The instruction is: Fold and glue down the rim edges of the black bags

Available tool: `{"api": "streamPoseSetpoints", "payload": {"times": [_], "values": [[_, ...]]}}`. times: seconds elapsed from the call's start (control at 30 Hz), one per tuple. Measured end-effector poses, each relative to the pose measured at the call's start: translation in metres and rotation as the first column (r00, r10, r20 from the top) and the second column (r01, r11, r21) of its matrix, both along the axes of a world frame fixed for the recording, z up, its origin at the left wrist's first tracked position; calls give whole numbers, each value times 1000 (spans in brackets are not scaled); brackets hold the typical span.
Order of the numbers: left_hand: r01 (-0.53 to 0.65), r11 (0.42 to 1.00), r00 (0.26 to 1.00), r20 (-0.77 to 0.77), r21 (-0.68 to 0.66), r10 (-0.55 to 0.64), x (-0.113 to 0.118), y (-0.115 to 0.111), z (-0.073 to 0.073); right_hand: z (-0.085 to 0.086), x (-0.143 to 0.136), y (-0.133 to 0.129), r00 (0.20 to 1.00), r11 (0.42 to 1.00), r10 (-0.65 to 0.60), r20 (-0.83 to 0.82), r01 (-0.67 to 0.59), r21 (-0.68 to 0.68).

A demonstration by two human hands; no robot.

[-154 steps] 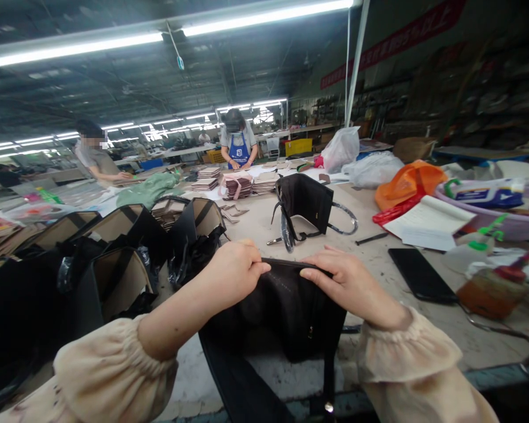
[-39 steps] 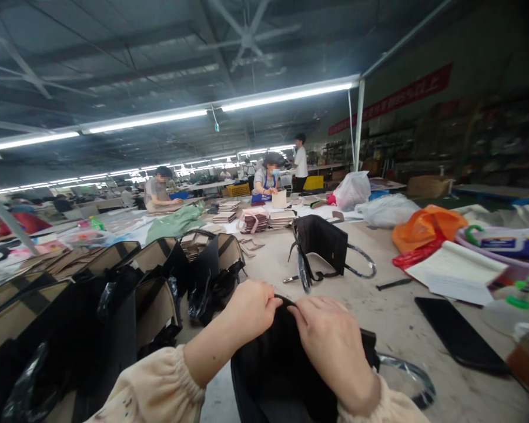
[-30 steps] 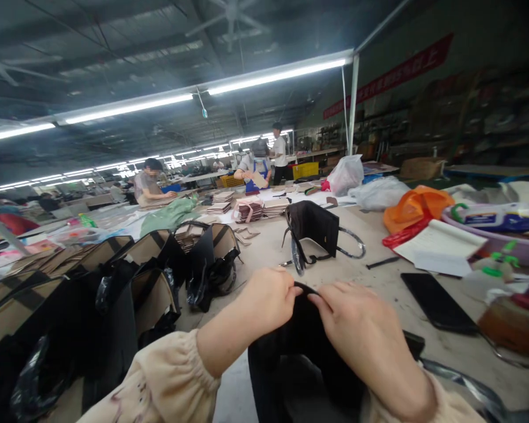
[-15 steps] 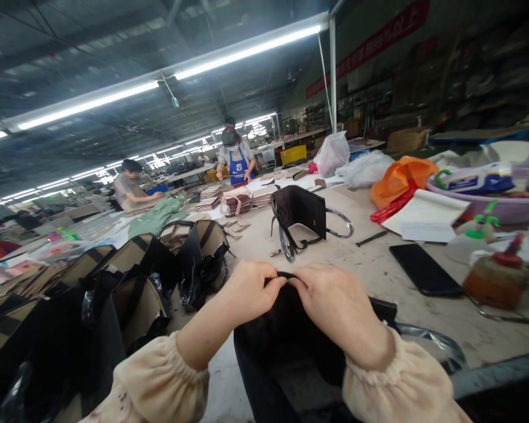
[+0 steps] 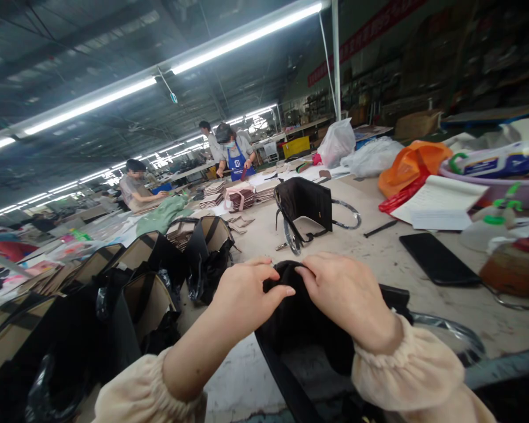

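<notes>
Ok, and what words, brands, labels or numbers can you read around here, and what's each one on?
"95%", on the red banner; its other characters are too blurred to quote surely.
Blue apron: lettering too small.
Blue-and-white packet: print too blurred.
Standing black bag: gold mark too small.

The left forearm (image 5: 198, 352) is slanting up toward 1 o'clock, the left grip (image 5: 247, 291) opening, its thumb pointing toward 3 o'clock and parting from the bent index finger. The right wrist (image 5: 390, 332) is angling toward 10 o'clock, the right grip (image 5: 346, 288) arching back-up, its thumb tucking in beneath curling fingers.
</notes>
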State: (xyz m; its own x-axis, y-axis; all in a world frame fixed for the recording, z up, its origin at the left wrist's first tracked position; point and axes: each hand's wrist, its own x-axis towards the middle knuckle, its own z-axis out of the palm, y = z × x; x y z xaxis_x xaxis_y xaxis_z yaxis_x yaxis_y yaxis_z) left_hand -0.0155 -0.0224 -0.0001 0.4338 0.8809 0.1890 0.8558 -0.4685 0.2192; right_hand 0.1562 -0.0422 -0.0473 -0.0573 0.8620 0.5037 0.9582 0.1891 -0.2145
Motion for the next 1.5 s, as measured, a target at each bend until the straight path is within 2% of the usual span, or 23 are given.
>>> {"api": "streamPoseSetpoints", "payload": {"times": [0.13, 0.27, 0.43, 0.6, 0.9, 1.13, 1.5], "values": [[35, 999, 990, -139, 12, -33, 7, 7, 1, 0, -1, -1, 1000, 1000, -6, 2, 6, 2], [1, 999, 977, -215, 53, 10, 10, 12, 2, 0, -3, -2, 1000, 1000, 0, 6, -1, 14], [-22, 998, 980, -197, 65, 34, 11, 16, -2, 1, -5, -3, 1000, 1000, 11, -3, -11, 22], [4, 996, 985, -173, 84, 10, 7, 17, -5, 1, -6, -3, 1000, 1000, 9, 1, -9, 23], [-19, 994, 970, -237, 107, 44, 7, 18, -6, 1, -7, -3, 1000, 1000, 2, -3, -2, 13], [52, 991, 970, -242, 121, -21, 2, 17, -7, 2, -8, -4, 1000, 1000, 1, 9, -1, 5], [-32, 990, 955, -287, 140, 72, 6, 15, -6, 4, -11, -7, 999, 999, 17, 29, -18, 31]]}}
